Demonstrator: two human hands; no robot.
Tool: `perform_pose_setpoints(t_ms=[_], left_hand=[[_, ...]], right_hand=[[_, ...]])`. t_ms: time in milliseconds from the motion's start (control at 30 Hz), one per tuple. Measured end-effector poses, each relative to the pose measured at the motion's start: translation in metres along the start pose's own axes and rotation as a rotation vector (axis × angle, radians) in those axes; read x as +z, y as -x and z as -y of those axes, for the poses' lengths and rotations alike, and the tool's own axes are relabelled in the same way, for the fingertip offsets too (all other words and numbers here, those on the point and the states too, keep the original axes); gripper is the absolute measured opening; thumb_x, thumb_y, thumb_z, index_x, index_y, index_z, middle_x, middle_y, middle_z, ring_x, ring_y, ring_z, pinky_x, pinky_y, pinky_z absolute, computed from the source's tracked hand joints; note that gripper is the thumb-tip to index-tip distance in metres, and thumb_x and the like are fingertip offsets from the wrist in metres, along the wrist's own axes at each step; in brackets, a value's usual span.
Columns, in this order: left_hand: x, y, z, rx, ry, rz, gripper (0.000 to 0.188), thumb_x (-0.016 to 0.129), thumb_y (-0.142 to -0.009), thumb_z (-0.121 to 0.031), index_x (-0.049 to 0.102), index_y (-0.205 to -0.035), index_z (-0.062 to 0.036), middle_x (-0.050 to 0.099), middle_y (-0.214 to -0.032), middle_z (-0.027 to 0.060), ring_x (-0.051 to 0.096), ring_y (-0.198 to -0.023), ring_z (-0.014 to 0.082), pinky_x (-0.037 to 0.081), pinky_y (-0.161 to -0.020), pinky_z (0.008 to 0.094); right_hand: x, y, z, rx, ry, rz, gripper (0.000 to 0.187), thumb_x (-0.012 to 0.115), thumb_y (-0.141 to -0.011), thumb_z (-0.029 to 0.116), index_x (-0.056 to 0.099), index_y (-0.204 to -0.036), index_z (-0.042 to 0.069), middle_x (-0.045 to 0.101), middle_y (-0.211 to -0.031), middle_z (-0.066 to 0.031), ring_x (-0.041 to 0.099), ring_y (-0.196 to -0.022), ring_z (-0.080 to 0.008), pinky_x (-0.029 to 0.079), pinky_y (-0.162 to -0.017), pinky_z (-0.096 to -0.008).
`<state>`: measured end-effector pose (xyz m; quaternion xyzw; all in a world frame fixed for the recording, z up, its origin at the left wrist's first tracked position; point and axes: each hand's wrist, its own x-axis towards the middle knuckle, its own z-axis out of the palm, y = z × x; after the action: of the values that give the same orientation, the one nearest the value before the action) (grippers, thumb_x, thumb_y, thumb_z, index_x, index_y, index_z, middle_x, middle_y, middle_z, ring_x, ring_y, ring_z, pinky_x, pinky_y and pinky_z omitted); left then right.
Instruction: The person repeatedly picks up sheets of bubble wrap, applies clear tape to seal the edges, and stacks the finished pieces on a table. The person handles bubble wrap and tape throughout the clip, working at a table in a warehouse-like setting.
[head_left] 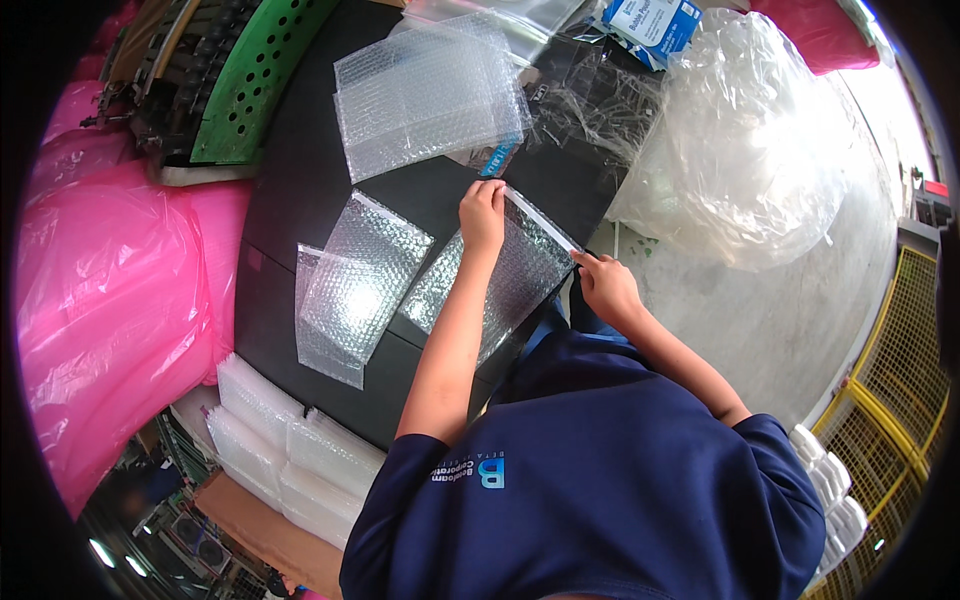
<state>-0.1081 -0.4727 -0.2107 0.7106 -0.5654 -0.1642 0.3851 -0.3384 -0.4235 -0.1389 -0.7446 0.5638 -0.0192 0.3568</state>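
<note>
A clear bubble-wrap pouch (515,262) lies slantwise on the black table just in front of my body, a white strip running along its upper right edge. My left hand (482,215) is closed, pinching the pouch at the far end of that strip. At the strip's near end, by the table edge, my right hand (608,287) grips the pouch's corner between thumb and forefinger. To the left lie two overlapping bubble-wrap pouches (362,280). Farther back is a loose stack of bubble-wrap pouches (425,100).
Crumpled clear film (600,105) and a blue-and-white packet (652,28) lie at the back right. A big clear plastic bag (750,150) bulges beside the table. Pink wrapped bundles (120,290) and a green perforated machine part (245,100) stand left; stacked pouches (285,440) sit below.
</note>
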Motion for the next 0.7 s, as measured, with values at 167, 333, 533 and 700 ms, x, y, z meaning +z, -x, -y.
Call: perform_pose_setpoints(t_ms=[167,333,533,700], left_hand=[[-0.002,0.001,0.000,-0.055,0.006,0.077,0.012,0.061,-0.084,-0.008,0.063,-0.095,-0.0020,0.063,-0.085,0.0139,0.062,-0.078,0.0332,0.049,-0.069,0.0411],[-0.008,-0.010,-0.030,-0.147,-0.140,-0.131,0.022,0.065,-0.081,-0.006,0.053,-0.099,-0.0036,0.061,-0.081,0.0142,0.061,-0.076,0.0342,0.047,-0.069,0.0445],[0.025,0.067,-0.056,-0.033,0.129,0.458,0.024,0.066,-0.084,-0.026,0.053,-0.085,-0.0066,0.058,-0.084,0.0106,0.059,-0.080,0.0338,0.047,-0.065,0.0434],[0.003,0.063,-0.026,-0.124,0.191,0.188,0.029,0.067,-0.083,-0.028,0.052,-0.084,-0.0039,0.053,-0.081,0.0092,0.055,-0.070,0.0231,0.047,-0.063,0.0368]], right_hand=[[0.003,-0.004,-0.003,0.005,0.010,0.016,0.033,0.050,-0.085,0.013,0.064,-0.115,0.015,0.061,-0.082,-0.0197,0.062,-0.071,-0.0369,0.051,-0.066,-0.0461],[0.012,-0.012,-0.012,0.031,0.083,0.063,0.036,0.048,-0.087,0.014,0.063,-0.119,0.020,0.060,-0.083,-0.0182,0.062,-0.072,-0.0364,0.050,-0.069,-0.0452],[0.012,-0.018,-0.016,-0.018,0.174,0.092,0.035,0.050,-0.086,0.015,0.065,-0.117,0.022,0.061,-0.083,-0.0153,0.063,-0.072,-0.0340,0.051,-0.067,-0.0436],[-0.021,-0.027,0.018,-0.137,0.156,0.030,0.026,0.058,-0.084,0.024,0.069,-0.107,0.020,0.063,-0.085,-0.0129,0.064,-0.072,-0.0328,0.051,-0.065,-0.0432]])
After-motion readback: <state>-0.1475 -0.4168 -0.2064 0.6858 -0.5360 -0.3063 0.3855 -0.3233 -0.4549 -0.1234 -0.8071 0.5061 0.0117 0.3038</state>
